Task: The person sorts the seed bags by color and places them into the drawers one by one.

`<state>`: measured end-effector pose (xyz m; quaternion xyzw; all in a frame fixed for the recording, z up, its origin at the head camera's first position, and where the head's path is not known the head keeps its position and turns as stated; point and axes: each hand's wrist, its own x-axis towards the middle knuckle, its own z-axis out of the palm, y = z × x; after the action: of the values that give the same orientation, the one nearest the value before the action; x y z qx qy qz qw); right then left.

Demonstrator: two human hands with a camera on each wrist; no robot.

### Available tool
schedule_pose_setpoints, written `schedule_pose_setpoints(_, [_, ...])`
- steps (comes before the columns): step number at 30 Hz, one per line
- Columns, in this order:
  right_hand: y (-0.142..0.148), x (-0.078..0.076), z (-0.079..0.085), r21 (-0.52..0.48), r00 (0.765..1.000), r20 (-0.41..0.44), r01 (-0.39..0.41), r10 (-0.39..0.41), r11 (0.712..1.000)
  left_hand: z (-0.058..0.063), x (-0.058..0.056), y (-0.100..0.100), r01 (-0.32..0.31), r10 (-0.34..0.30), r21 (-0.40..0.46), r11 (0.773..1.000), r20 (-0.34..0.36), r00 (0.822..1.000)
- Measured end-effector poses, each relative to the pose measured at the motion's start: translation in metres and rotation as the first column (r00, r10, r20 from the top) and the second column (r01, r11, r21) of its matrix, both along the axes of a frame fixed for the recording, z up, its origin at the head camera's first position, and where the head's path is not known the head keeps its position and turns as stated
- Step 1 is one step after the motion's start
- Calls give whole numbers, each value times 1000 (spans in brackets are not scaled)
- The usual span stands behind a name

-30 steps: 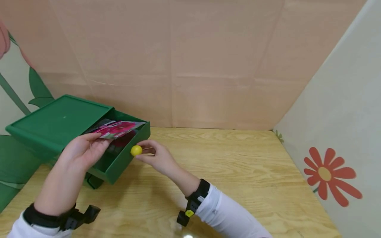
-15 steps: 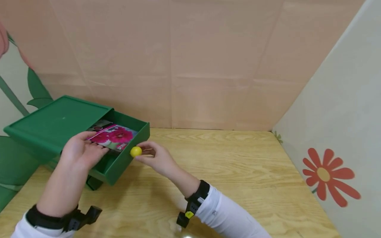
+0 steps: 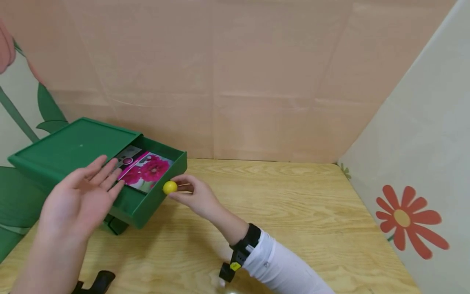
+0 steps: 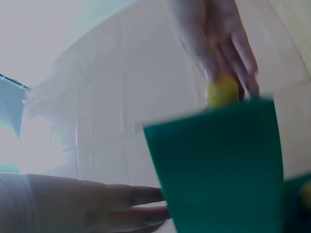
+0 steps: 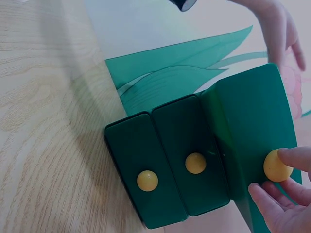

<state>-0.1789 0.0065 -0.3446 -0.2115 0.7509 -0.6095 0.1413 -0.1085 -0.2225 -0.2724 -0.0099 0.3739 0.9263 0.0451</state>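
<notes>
A green drawer cabinet (image 3: pixel 77 147) stands at the left of the table, with its top drawer (image 3: pixel 154 208) pulled out. My right hand (image 3: pixel 196 196) pinches the round yellow knob (image 3: pixel 170 187) on that drawer's front; the right wrist view shows thumb and fingers about the same knob (image 5: pixel 277 166). Inside the drawer lies a flat card or booklet (image 3: pixel 148 171) printed with pink flowers, partly under the cabinet top. My left hand (image 3: pixel 82 196) holds nothing, palm up and fingers extended, in front of the drawer's near side. In the left wrist view the drawer front (image 4: pixel 218 170) hides some of the fingertips.
Two shut lower drawers carry yellow knobs, a middle knob (image 5: pixel 196 163) and a bottom knob (image 5: pixel 147 180). The wooden table (image 3: pixel 275 212) extends right to a white wall with a red flower (image 3: pixel 400 218). A pinkish sheet (image 3: pixel 257 81) covers the back.
My left hand has let go of the flowered card, which has dropped flat into the drawer, and has drawn back toward me. The right hand stays on the knob.
</notes>
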Motion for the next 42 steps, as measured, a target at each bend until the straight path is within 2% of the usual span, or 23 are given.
schedule_pose_setpoints(2, [0,0,-1,1,1000,-4,-1,1,1000,3,3,-4,-54,41,-108,993,-116,992])
schedule_pose_setpoints(3, [0,0,-1,2,1000,-4,-3,3,1000,6,4,-7,-105,73,-184,977,-174,982])
schedule_pose_setpoints(4, [0,0,-2,3,1000,-5,-6,6,1000,8,4,-10,-172,110,-277,945,-226,968])
schedule_pose_setpoints(5, [0,0,-2,2,1000,-6,-8,8,1000,11,3,-14,-249,145,-417,874,-267,953])
schedule_pose_setpoints(6, [0,0,-2,2,1000,-10,-11,11,1000,15,1,-18,-318,172,-561,765,-297,939])
schedule_pose_setpoints(8, [0,0,-1,1,1000,-21,-17,17,1000,21,-8,-30,-381,198,-778,499,-325,925])
schedule_pose_setpoints(10, [1,-1,-1,4,999,-32,-15,15,1000,24,-19,-45,-368,195,-897,247,-326,925])
schedule_pose_setpoints(11, [1,-2,-1,7,999,-34,-13,13,1000,24,-24,-53,-347,181,-925,158,-318,931])
schedule_pose_setpoints(14, [5,-4,0,17,999,-39,-8,9,1000,20,-42,-76,-342,129,-938,61,-333,934])
schedule_pose_setpoints(16, [6,-5,1,20,999,-39,-4,5,1000,17,-52,-89,-357,68,-934,-30,-358,931])
schedule_pose_setpoints(19, [7,-7,1,22,998,-55,2,-1,1000,15,-66,-103,-375,-16,-914,-155,-377,926])
schedule_pose_setpoints(21, [5,-7,0,28,998,-65,7,-5,1000,13,-73,-108,-364,-59,-905,-219,-360,931])
schedule_pose_setpoints(24, [1,-6,-1,36,998,-70,7,-4,999,12,-81,-112,-319,-88,-903,-289,-307,948])
schedule_pose_setpoints(28, [-1,-5,-1,42,997,-73,10,-7,999,14,-88,-110,-216,-96,-884,-415,-194,976])
schedule_pose_setpoints(30, [-4,-6,0,45,997,-78,14,-10,999,16,-92,-110,-156,-98,-873,-462,-125,987])
schedule_pose_setpoints(31, [-5,-7,0,46,997,-82,15,-11,999,16,-93,-110,-129,-101,-870,-477,-92,991])
schedule_pose_setpoints(33, [-10,-10,0,50,996,-93,12,-7,999,17,-94,-109,-88,-108,-867,-490,-40,993])
schedule_pose_setpoints(42, [-30,-16,4,87,991,-132,20,-8,996,14,-99,-104,-23,-126,-859,-512,48,991])
